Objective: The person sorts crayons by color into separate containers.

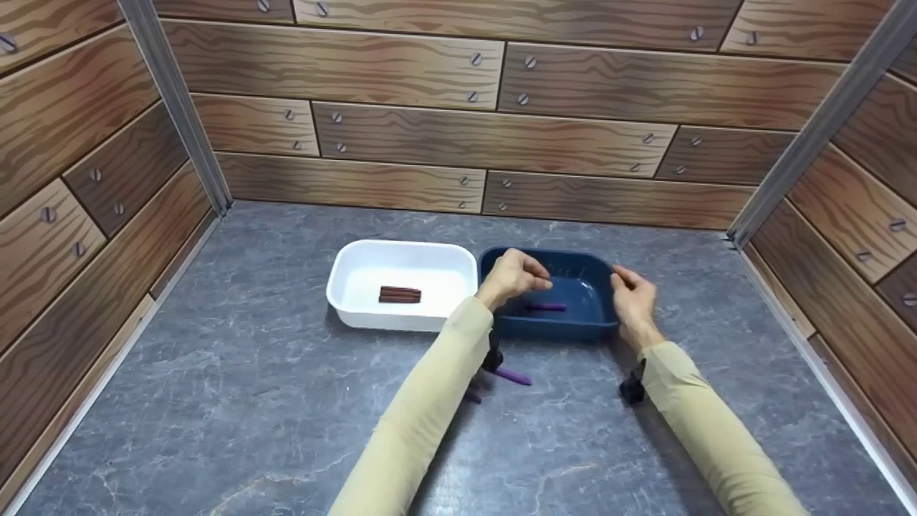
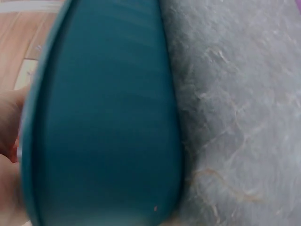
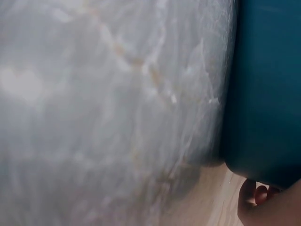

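My left hand (image 1: pixel 514 275) is over the left part of a dark blue plastic basin (image 1: pixel 555 331), its fingers bent with nothing visible between them. A thin purple stick (image 1: pixel 546 307) lies on the basin floor below. At the basin's right end, my right hand (image 1: pixel 635 301) grips the rim, thumb and fingers at the edge. In the left wrist view the basin wall (image 2: pixel 108 113) hides most of that hand. Fingers (image 3: pixel 256 195) of the right hand curl at the basin's end in the right wrist view.
A white basin (image 1: pixel 380 319) stands directly left of the blue one, with several dark brown sticks (image 1: pixel 400 294) inside. In front, on the grey marbled table, lie a purple stick (image 1: pixel 512 375) and another (image 1: pixel 471 395), partly behind the left sleeve. Wood-patterned walls (image 1: pixel 401 136) enclose the table.
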A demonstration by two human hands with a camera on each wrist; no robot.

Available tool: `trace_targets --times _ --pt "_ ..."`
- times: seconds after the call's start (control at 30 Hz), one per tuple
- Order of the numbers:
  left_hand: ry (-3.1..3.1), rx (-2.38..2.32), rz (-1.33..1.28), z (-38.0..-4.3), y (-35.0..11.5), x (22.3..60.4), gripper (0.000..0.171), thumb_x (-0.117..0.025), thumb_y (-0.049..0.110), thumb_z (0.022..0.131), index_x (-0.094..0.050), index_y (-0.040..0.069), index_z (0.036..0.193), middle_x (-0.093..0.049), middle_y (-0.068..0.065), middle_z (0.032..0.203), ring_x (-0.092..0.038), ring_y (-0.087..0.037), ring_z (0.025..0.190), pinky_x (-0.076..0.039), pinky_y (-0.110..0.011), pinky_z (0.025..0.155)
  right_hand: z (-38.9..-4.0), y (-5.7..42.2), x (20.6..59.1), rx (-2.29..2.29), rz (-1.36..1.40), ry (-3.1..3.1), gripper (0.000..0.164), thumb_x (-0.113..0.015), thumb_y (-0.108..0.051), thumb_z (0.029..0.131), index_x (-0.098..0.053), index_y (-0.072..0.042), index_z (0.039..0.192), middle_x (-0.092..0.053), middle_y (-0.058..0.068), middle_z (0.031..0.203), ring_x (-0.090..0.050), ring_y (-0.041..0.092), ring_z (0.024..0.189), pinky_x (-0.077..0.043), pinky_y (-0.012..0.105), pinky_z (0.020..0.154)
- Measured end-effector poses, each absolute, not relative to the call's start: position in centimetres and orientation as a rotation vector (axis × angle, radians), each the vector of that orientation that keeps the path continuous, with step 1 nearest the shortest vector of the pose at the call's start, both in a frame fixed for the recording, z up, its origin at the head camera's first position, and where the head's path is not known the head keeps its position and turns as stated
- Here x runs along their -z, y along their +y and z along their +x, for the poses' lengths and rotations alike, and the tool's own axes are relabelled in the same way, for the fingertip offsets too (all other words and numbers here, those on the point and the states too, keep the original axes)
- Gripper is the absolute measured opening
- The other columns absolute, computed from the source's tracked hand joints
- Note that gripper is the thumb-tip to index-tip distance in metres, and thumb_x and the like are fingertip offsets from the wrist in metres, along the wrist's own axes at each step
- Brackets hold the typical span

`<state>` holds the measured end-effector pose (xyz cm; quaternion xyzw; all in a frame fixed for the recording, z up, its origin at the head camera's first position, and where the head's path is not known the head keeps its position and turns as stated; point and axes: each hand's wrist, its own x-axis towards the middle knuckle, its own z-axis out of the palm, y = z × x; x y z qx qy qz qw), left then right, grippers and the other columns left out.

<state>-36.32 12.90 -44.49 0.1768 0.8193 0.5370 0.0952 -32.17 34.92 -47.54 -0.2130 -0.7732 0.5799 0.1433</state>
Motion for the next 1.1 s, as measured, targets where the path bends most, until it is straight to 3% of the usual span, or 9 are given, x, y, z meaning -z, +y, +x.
trace_targets --times 0.23,0.73,0.93,1.1 --pt "2.335 -1.708 0.663 -35.0 11.8 43.5 0.015 -0.078 0.011 0.083 -0.078 0.008 0.098 -0.076 -0.004 0.093 -0.067 -0.008 0.076 -0.056 -0.023 0.069 -31.9 35.3 47.4 -1.703 -0.619 -2.217 0.042 -0.044 -0.018 0.104 -0.049 -0.007 0.144 -0.046 0.013 0.15 -0.044 0.024 0.136 -0.038 0.036 0.111" --pt "2.156 -1.844 0.716 -33.2 7.6 43.7 0.028 -0.076 0.008 0.085 -0.073 0.003 0.112 -0.074 -0.01 0.103 -0.068 -0.011 0.086 -0.058 -0.027 0.077 -31.8 35.4 47.1 -1.69 -0.587 -2.234 0.043 -0.043 -0.02 0.105 -0.047 -0.007 0.145 -0.046 0.014 0.149 -0.044 0.025 0.134 -0.039 0.035 0.108" --pt "2.142 -1.794 0.83 -32.8 5.9 44.8 0.025 -0.077 0.008 0.084 -0.074 0.001 0.108 -0.075 -0.013 0.1 -0.066 -0.008 0.078 -0.057 -0.024 0.073 -32.0 35.2 47.5 -1.675 -0.592 -2.256 0.042 -0.043 -0.019 0.105 -0.048 -0.008 0.145 -0.047 0.013 0.148 -0.045 0.025 0.134 -0.039 0.036 0.109" --pt "2.118 -1.677 0.924 -32.1 4.4 45.4 0.024 -0.076 0.009 0.084 -0.074 0.0 0.107 -0.075 -0.013 0.099 -0.066 -0.008 0.073 -0.058 -0.035 0.075 -32.1 35.2 47.6 -1.672 -0.591 -2.27 0.042 -0.042 -0.019 0.105 -0.047 -0.009 0.145 -0.047 0.013 0.149 -0.044 0.025 0.135 -0.038 0.036 0.11"
